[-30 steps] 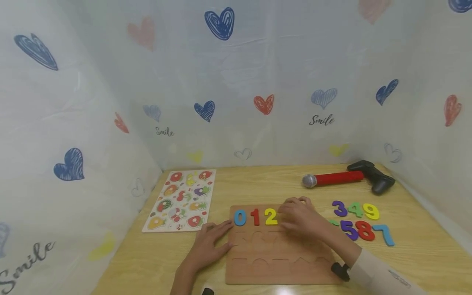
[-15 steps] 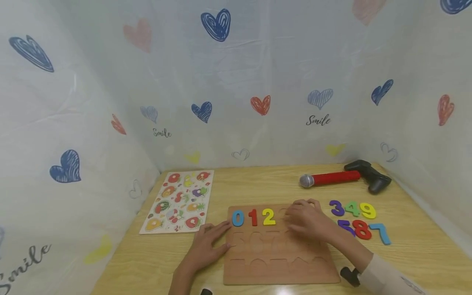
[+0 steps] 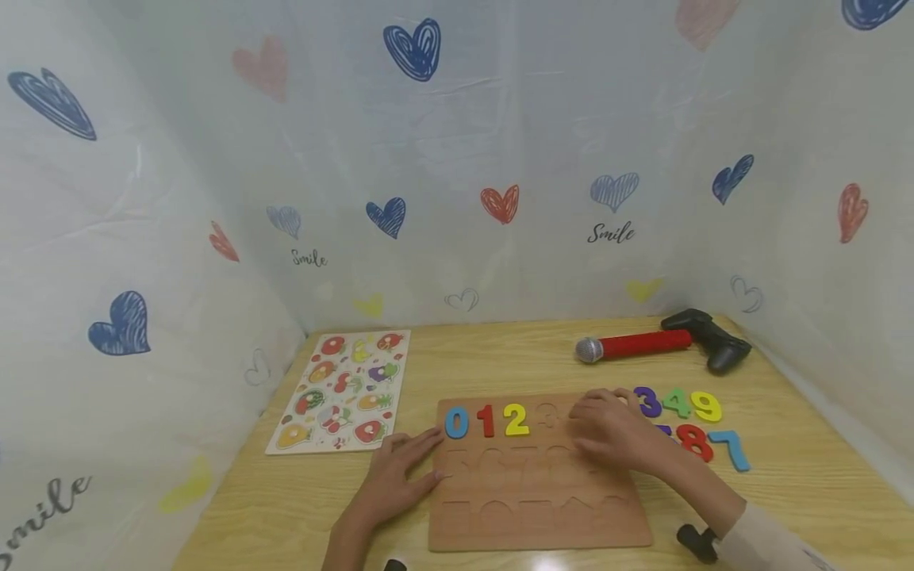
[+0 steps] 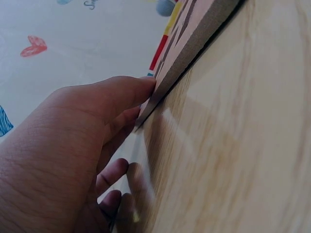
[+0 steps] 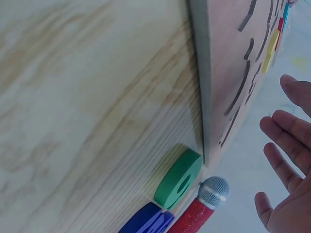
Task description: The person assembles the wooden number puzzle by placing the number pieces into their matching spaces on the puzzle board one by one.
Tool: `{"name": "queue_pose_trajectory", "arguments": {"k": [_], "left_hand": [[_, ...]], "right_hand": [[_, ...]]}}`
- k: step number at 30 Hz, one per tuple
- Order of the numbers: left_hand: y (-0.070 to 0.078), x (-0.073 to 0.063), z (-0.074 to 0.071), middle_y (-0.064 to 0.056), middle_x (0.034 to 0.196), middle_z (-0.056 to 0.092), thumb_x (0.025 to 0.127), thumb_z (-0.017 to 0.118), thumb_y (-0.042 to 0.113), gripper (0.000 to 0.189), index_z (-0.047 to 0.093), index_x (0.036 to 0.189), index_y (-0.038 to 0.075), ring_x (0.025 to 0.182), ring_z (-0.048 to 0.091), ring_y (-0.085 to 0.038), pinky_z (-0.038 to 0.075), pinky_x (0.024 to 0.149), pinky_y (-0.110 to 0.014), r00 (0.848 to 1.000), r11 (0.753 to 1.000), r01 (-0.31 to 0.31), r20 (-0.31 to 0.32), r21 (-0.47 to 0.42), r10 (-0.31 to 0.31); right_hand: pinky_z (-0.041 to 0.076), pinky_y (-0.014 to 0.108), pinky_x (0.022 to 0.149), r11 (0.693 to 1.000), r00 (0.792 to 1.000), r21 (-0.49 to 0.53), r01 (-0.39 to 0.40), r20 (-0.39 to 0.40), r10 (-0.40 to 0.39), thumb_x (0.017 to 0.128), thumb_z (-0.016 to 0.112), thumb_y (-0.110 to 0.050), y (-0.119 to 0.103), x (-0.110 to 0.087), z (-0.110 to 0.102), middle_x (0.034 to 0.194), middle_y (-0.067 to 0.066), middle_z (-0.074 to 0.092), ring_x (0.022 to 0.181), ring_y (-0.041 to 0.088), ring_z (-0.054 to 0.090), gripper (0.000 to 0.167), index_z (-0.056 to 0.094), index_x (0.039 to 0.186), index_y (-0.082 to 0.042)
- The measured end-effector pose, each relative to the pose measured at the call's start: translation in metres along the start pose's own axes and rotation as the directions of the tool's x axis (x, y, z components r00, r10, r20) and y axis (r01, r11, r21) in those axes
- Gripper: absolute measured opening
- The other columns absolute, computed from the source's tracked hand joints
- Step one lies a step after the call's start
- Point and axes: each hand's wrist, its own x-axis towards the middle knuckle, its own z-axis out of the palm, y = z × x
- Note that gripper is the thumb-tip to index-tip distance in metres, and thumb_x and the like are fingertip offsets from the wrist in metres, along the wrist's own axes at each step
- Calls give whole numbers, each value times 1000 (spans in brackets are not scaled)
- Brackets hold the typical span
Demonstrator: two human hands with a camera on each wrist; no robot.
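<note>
A wooden number board [image 3: 540,530] lies on the table with cut-out recesses in rows. A blue 0 [image 3: 456,423], red 1 [image 3: 486,421] and yellow 2 [image 3: 516,420] sit in its top row. My left hand [image 3: 397,479] touches the board's left edge with thumb and fingertips. Over the top right of the board hovers my right hand [image 3: 616,432]; the right wrist view shows its fingers [image 5: 286,133] spread and holding nothing. Beside the board lie a purple 3 [image 3: 647,402], green 4 [image 3: 676,404], yellow 9 [image 3: 706,407], red 8 [image 3: 694,442] and blue 7 [image 3: 730,450].
A green number piece [image 5: 177,179] lies close to the board's right edge, hidden by my arm in the head view. Behind are a red microphone [image 3: 635,346] and a black game controller [image 3: 708,339]. At left lies a fruit picture board [image 3: 341,392]. Heart-printed sheeting [image 3: 443,262] surrounds the table.
My right hand has moved right, away from the yellow 2, uncovering the 3-shaped recess and coming closer to the loose numbers. My left hand stays at the board's edge.
</note>
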Motion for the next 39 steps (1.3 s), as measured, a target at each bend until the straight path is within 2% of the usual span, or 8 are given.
{"name": "queue_pose_trajectory", "arguments": {"k": [12, 20, 28, 34, 39], "left_hand": [[-1, 0, 0, 16, 152, 45, 93, 63, 53, 56, 55, 144, 33, 128, 35, -23, 29, 101, -62, 1000, 1000, 13, 15, 8, -13], [0, 0, -1, 13, 151, 48, 93, 65, 50, 55, 57, 143, 29, 125, 37, -22, 31, 99, -60, 1000, 1000, -26, -12, 14, 27], [0, -1, -1, 14, 151, 48, 93, 65, 50, 54, 58, 142, 29, 124, 38, -23, 31, 99, -61, 999, 999, -31, -22, 35, 32], [0, -1, -1, 12, 150, 48, 93, 65, 49, 54, 58, 142, 28, 123, 39, -24, 32, 98, -61, 998, 998, -50, -29, 43, 51], [-2, -1, 1, 14, 152, 46, 93, 64, 50, 55, 56, 143, 30, 125, 38, -25, 31, 99, -62, 999, 999, -33, -9, 21, 33]], "right_hand": [[25, 66, 96, 1000, 999, 7, -14, -38, 14, 83, 83, -28, 15, -18, -2, 111, -2, 71, 115, 31, 53, 33, 74, 111, -14], [27, 66, 96, 999, 997, 0, -49, -66, 49, 80, 85, -29, 27, -25, -3, 111, -3, 69, 115, 30, 53, 35, 73, 112, -16], [27, 66, 93, 998, 996, 17, -60, -62, 61, 82, 83, -29, 41, -31, -7, 111, -1, 69, 113, 31, 54, 35, 73, 112, -14], [29, 67, 90, 998, 995, -21, -60, -86, 58, 81, 84, -27, 51, -34, -12, 112, 3, 69, 112, 33, 55, 36, 73, 112, -12], [28, 66, 91, 996, 993, -12, -85, -87, 83, 80, 85, -26, 59, -39, -13, 115, 7, 69, 116, 38, 53, 37, 72, 112, -11]]}}
